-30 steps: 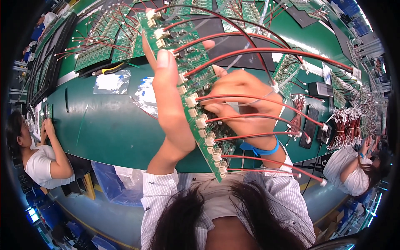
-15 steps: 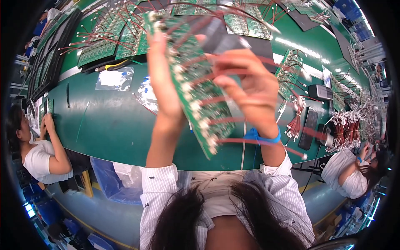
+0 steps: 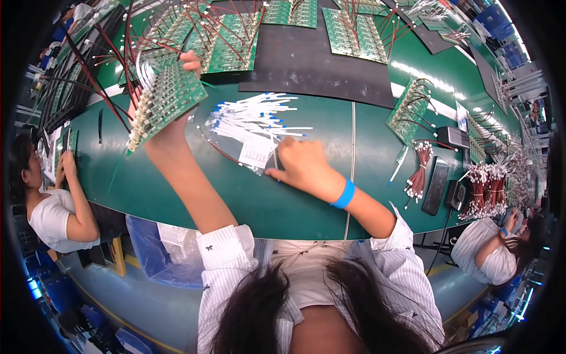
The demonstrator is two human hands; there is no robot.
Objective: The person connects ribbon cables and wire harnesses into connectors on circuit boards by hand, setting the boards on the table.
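Observation:
My left hand (image 3: 184, 66) is raised at the upper left and grips a green circuit board (image 3: 171, 97) by its edges. The board is tilted; a row of pale connectors lines its near left edge, with dark red wires and white flat cables rising from it. Most of the left fingers are hidden behind it. At mid-table my right hand (image 3: 306, 168) is low, beside a fanned pile of white flat cables (image 3: 253, 115) with blue ends. Its thumb stands apart from the bent fingers, and one white strip lies between them. A clear bag with a white label (image 3: 254, 151) is beside that hand.
Wired circuit boards (image 3: 355, 35) rest on black mats (image 3: 312, 79) at the back. To the right are another board (image 3: 408, 109), bundled red wires (image 3: 420, 171), a black phone-like slab (image 3: 436, 186) and a black box (image 3: 453, 134). A co-worker (image 3: 62, 215) sits at the left, another (image 3: 492, 248) at the right.
My left hand has carried the board from the middle to the upper left and turned it. My right hand has left the board's wires and come down beside the white flat cables.

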